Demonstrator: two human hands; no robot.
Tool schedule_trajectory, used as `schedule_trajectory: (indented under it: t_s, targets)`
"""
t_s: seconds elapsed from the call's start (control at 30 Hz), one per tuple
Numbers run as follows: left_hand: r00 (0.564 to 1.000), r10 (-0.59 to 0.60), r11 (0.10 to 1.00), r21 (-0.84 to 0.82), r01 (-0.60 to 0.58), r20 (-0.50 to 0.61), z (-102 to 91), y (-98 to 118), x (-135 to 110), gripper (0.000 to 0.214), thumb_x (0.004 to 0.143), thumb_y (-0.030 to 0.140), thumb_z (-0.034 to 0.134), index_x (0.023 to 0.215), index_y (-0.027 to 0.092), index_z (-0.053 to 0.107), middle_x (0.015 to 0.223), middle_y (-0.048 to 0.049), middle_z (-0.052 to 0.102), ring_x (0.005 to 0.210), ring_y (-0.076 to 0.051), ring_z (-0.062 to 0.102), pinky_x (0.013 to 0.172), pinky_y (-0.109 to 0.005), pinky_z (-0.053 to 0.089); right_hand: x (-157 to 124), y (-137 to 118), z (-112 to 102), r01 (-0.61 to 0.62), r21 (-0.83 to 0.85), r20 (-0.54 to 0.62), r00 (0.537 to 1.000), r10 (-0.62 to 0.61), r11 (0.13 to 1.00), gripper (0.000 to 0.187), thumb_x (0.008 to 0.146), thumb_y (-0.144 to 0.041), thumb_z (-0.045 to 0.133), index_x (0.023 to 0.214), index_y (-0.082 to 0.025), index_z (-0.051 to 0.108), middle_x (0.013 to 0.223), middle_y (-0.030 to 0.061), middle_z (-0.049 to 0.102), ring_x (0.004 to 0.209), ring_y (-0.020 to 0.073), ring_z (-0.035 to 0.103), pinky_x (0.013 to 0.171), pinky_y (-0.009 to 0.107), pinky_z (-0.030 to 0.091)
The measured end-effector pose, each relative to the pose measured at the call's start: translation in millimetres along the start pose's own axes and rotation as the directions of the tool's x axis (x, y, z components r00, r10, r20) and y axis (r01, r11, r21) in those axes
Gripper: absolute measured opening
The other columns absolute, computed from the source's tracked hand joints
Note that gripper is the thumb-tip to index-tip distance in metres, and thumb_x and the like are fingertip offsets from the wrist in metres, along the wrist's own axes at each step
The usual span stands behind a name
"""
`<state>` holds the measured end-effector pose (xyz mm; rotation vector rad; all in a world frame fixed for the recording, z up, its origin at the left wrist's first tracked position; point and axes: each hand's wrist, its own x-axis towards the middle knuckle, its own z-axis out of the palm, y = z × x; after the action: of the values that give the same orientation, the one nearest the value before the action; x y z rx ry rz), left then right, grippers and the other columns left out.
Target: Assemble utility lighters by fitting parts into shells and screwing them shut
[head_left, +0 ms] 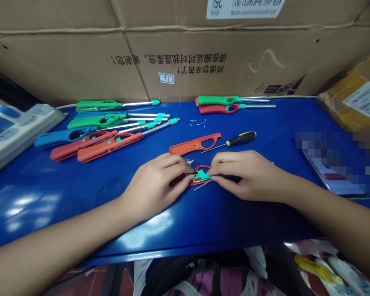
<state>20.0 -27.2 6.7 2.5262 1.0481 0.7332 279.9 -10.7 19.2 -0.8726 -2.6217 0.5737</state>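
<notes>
My left hand (pixel 160 181) is closed in a pinch at the left end of an opened orange gas lighter half (pixel 191 183). My right hand (pixel 246 174) pinches the right side of a turquoise trigger (pixel 201 176), which lies in that half's loop. Fingers hide most of the half and its inner parts. Just behind the fingers is a small metal-and-white part (pixel 189 162). Beyond my hands lies the other orange shell half (pixel 195 144), with a yellow-and-black screwdriver (pixel 242 138) to its right.
Several assembled lighters (pixel 109 146) lie at the back left; green and red lighters (pixel 218 109) lie further right. Small screws (pixel 198 123) are scattered between. A phone (pixel 333 168) rests at right, a power strip (pixel 21 131) at left. Cardboard (pixel 80 61) stands behind the blue table (pixel 135 242).
</notes>
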Motion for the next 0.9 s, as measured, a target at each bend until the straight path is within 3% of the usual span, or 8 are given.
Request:
schedule_trajectory:
  t_s: [0.37, 0.6, 0.9]
  targets:
    - [0.995, 0.031, 0.998, -0.046, -0.035, -0.090, -2.5, 1.3, 0.7, 0.010, 0.097, 0.021, 0.064, 0.101, 0.017, 0.073, 0.097, -0.0065, 0.075, 0.091, -0.019, 0.065, 0.082, -0.033, 0.053, -1.7, -0.9, 0.4, 0.107, -0.146, -0.083, 0.989, -0.120, 0.984, 0.020, 0.100, -0.021, 0.055, 0.094, -0.018, 0.073, 0.093, 0.0025, 0.072, 0.078, 0.0136, 0.066, 0.067, 0.027, 0.044]
    - [0.993, 0.023, 0.997, -0.076, -0.032, -0.118, -0.2, -0.1, 1.2, 0.009, 0.095, 0.020, 0.069, 0.099, 0.015, 0.075, 0.091, -0.0053, 0.075, 0.086, -0.017, 0.064, 0.078, -0.030, 0.052, -1.6, 0.8, 0.4, 0.123, -0.228, -0.054, 0.989, -0.138, 0.966, 0.020, 0.100, -0.023, 0.054, 0.091, -0.019, 0.072, 0.090, 0.0004, 0.071, 0.071, 0.0119, 0.061, 0.065, 0.028, 0.041]
    - [0.984, 0.013, 0.988, -0.152, -0.041, -0.179, 3.1, -1.0, 2.0, 0.004, 0.089, 0.017, 0.075, 0.090, 0.013, 0.076, 0.086, -0.0049, 0.073, 0.082, -0.014, 0.065, 0.075, -0.026, 0.052, -0.5, -0.1, -3.8, 0.249, -0.403, -0.039, 0.957, -0.289, 0.881, 0.026, 0.103, -0.021, 0.050, 0.096, -0.016, 0.074, 0.087, 0.0027, 0.073, 0.072, 0.0145, 0.063, 0.066, 0.030, 0.041]
